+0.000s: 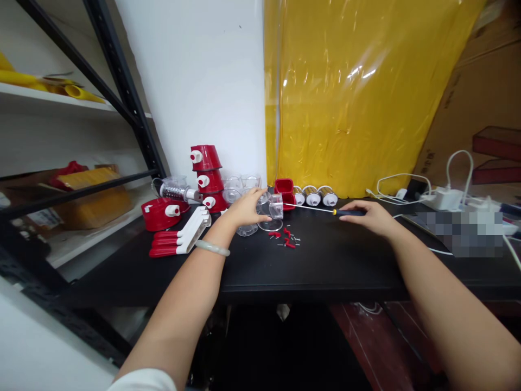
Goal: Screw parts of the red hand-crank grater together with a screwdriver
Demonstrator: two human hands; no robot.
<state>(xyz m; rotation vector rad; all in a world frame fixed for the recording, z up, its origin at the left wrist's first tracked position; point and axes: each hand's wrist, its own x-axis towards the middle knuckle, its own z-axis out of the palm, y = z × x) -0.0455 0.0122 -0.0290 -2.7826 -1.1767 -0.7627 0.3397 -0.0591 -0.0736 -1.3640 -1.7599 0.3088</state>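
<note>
My left hand [247, 207] is closed round a clear plastic part [275, 207], which lies on its side above the black table. My right hand [366, 216] grips the dark handle of a screwdriver [315, 208]. The long shaft points left, and its tip is at the right end of the clear part; whether it touches a screw is too small to tell. Below the clear part, small red pieces [287, 234] and several screws lie scattered on the table. A round clear base [270, 225] shows just under my left hand.
Stacked red housings [210, 182], another red housing [160, 214] and white-and-red handles [186, 235] stand at the left. Behind are a red container [284, 186] and metal cylinders [311, 195]. White chargers and cables [446, 197] lie at the right, on the black table [325, 266].
</note>
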